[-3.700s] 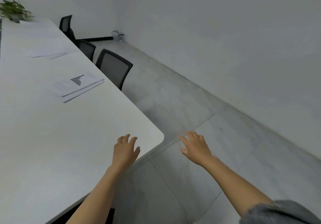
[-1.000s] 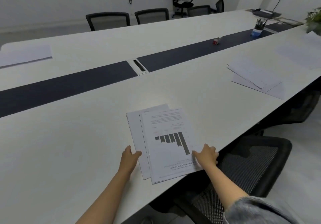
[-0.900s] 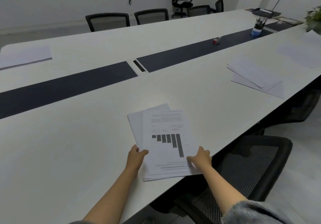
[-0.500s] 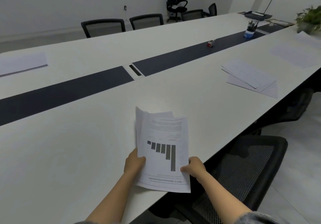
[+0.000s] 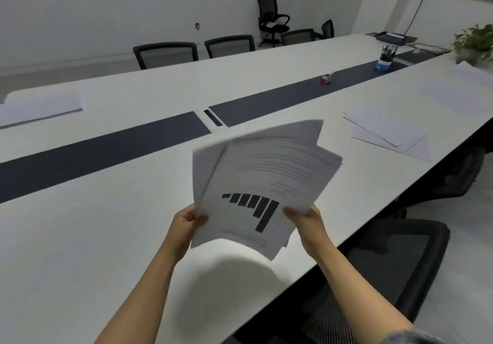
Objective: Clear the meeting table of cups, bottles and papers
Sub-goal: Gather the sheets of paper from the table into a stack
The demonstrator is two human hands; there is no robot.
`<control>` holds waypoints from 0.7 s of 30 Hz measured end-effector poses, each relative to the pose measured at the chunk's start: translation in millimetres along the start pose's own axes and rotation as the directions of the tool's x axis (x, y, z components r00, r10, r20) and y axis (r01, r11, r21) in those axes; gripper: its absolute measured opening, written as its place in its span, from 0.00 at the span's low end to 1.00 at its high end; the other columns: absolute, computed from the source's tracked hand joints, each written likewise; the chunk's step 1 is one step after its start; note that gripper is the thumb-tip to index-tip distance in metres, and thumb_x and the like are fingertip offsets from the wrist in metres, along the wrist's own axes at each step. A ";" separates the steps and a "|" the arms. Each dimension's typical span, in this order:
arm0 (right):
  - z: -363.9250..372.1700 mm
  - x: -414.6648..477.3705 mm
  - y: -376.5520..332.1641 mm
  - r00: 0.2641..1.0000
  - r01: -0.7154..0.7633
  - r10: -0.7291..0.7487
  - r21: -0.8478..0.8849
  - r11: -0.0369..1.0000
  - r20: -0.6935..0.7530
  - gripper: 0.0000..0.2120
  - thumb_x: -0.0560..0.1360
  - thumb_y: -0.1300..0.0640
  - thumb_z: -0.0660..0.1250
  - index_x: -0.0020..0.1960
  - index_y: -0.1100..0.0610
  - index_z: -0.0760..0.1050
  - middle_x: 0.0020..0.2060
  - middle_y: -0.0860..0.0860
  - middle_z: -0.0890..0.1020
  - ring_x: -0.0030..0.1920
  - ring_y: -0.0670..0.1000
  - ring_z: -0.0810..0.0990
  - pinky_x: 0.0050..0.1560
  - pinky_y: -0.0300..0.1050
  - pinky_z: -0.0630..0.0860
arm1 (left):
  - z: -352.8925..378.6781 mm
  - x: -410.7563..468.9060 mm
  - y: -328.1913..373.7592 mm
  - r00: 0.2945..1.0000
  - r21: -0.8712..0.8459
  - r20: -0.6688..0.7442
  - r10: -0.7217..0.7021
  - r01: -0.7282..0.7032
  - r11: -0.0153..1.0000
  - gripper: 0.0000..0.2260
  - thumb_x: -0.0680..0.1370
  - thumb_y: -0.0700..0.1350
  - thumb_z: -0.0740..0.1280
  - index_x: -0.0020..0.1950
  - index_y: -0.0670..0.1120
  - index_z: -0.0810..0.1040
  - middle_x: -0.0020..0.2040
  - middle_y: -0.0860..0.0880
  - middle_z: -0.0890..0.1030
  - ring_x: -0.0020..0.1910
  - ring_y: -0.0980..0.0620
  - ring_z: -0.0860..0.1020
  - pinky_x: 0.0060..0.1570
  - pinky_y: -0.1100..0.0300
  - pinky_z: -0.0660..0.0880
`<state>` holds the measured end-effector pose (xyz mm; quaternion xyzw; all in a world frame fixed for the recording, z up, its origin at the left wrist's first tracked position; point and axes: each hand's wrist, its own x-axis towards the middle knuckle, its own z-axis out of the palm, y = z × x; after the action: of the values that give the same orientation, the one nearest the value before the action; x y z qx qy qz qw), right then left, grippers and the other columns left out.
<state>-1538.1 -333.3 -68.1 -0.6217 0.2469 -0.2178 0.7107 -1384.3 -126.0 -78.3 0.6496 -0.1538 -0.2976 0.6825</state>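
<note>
Holding fanned stack of papers (image 5: pixel 261 183) lifted off the table (image 5: pixel 80 250), above its near edge, long axis running away and tilted right. Pinching near-left corner with left hand (image 5: pixel 186 219), thumb on top. Pinching near-right edge with right hand (image 5: pixel 306 217), thumb on top, other fingers hidden under the paper. Next up, probably: loose paper pile (image 5: pixel 386 132), flat on table ahead-right, nearer right hand, well apart from fingers. Also far-right sheets (image 5: pixel 453 95) and far-left sheets (image 5: pixel 40 106). Pen cup (image 5: pixel 384 63) on dark centre strip (image 5: pixel 106 151), holding pens.
</note>
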 end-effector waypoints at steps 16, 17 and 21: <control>30.6 2.4 -15.4 0.996 -0.038 0.046 -0.101 0.994 0.078 0.17 0.64 0.58 0.69 0.53 0.51 0.78 0.55 0.54 0.82 0.57 0.55 0.79 0.59 0.50 0.76 | -8.7 14.4 25.2 0.993 0.087 0.051 0.107 -0.111 0.990 0.11 0.70 0.38 0.71 0.47 0.53 0.77 0.47 0.51 0.81 0.48 0.46 0.78 0.47 0.57 0.79; 31.5 0.9 -16.2 0.997 -0.037 0.043 -0.105 0.994 0.060 0.16 0.65 0.58 0.68 0.52 0.50 0.78 0.55 0.54 0.82 0.56 0.54 0.79 0.59 0.50 0.76 | -5.4 16.2 24.7 0.994 0.091 0.032 0.104 -0.107 0.990 0.09 0.72 0.39 0.70 0.45 0.53 0.77 0.45 0.51 0.81 0.47 0.44 0.78 0.49 0.52 0.78; 18.1 -6.6 -28.5 0.997 -0.010 0.001 -0.106 0.994 -0.080 0.12 0.66 0.59 0.69 0.48 0.49 0.79 0.47 0.47 0.84 0.51 0.50 0.82 0.53 0.45 0.77 | 14.4 26.1 35.2 0.991 0.109 0.063 0.120 -0.126 0.986 0.07 0.66 0.50 0.67 0.41 0.51 0.79 0.34 0.55 0.84 0.41 0.46 0.79 0.45 0.48 0.78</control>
<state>-1532.1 -318.9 -37.3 -0.6490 0.2880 -0.2269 0.6667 -1365.4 -154.1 -47.0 0.6678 -0.2295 -0.2638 0.6571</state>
